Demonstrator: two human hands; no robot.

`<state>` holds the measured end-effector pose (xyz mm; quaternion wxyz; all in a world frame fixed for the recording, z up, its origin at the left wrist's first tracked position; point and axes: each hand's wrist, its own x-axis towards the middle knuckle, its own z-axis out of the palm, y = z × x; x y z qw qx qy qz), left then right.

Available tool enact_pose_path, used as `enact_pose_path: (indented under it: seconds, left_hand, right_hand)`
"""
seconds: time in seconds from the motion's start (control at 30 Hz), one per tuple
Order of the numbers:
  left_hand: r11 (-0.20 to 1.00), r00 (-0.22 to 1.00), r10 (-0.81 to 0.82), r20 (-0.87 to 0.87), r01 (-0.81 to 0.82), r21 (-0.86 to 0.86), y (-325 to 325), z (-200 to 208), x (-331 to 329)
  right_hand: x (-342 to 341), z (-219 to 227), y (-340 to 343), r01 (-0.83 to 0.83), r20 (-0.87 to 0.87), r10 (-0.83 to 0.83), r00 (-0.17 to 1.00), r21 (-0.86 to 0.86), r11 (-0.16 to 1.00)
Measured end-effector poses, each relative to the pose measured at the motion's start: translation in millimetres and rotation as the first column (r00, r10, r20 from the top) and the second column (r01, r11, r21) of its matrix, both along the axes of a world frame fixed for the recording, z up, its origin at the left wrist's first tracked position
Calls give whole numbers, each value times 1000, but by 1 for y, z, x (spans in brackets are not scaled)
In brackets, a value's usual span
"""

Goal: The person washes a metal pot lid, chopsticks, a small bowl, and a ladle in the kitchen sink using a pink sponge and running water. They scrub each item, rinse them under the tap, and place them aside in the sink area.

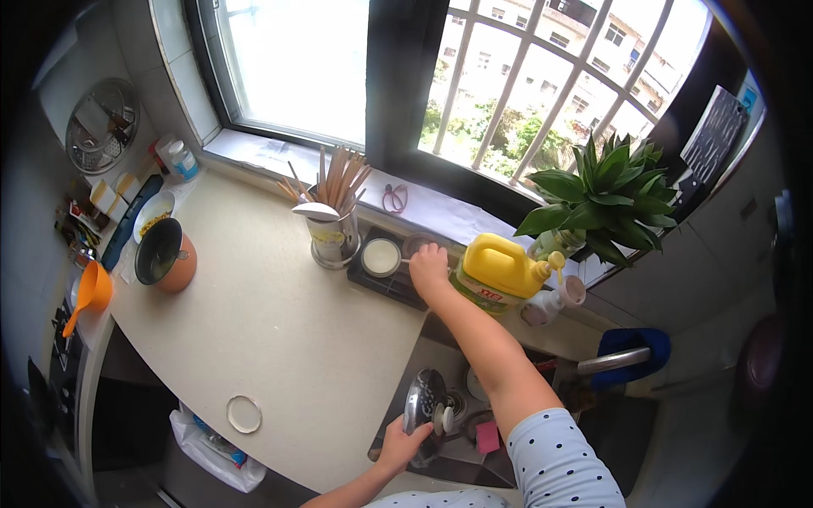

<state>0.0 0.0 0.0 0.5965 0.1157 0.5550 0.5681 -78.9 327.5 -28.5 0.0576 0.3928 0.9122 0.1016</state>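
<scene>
My left hand [398, 444] grips the rim of a shiny metal pot lid [421, 398] over the sink [389, 423]. The lid is tilted, its pale round knob facing right. My right hand [429, 264] reaches across to a dark tray [389, 286] by the windowsill. Its fingers are curled down, and whatever they hold is hidden. Just left of them, a round cup or jar with a pale top [381, 257] rests in the tray. A yellow jug [494, 269] stands right beside my right wrist.
A metal holder [333, 240] of chopsticks and a white spoon stands left of the tray. Farther left are an orange-brown pot [175, 269] and an orange ladle [89, 292]. A round ring-like lid [244, 414] lies near the counter's front edge. A pink sponge [487, 437] is in the sink.
</scene>
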Motion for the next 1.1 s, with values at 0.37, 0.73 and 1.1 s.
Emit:
enact_pose_path:
  seconds: [0.37,0.73,1.1]
  left_hand:
    - [997,994,-73,80,72,19,14,1,-8]
    - [995,995,-95,36,93,41,22,11,-17]
    - [990,991,-126,45,122,70,23,5,-10]
  right_hand:
    - [-25,42,-6,49,-282,-499,819,-833,551]
    - [-1,63,-13,-207,-639,-275,718,-574,792]
    - [15,75,-46,-502,-599,174,782,-438,746]
